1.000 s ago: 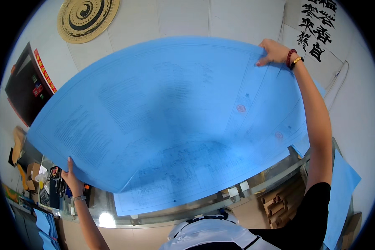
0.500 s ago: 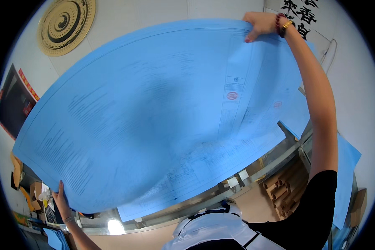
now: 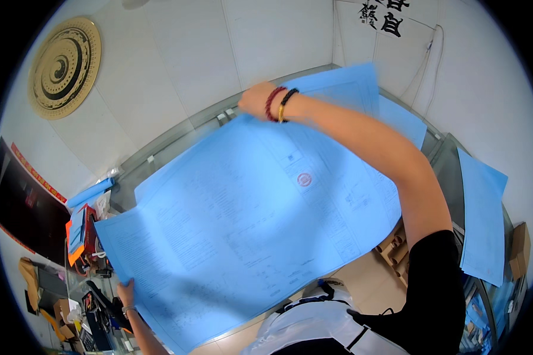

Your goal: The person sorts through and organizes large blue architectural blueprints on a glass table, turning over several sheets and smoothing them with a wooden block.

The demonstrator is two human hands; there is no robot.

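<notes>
A large blue printed drawing sheet (image 3: 219,236) with fine lines and a round red stamp spreads over the glass table in front of me. My left hand (image 3: 126,293) pinches its left edge near the lower corner. At the far edge, the fingers of my right hand (image 3: 257,100) are closed on the sheet, partly hidden behind the hand itself. Bracelets circle my right wrist. Beneath and beyond the held sheet lie more blue sheets (image 3: 403,121) on the glass table (image 3: 130,180).
At right another stack of blue sheets (image 3: 482,219) hangs over a table edge, beside a cardboard box (image 3: 519,251). Cardboard tubes (image 3: 398,255) stand below the table. Clutter, a dark screen (image 3: 26,198) and a blue roll (image 3: 92,192) are at left. A round disc (image 3: 64,68) hangs on the wall.
The raised, bulging sheet has come down flatter over the table. My right hand has swung left and lower with its far edge; my left hand has shifted slightly right and down.
</notes>
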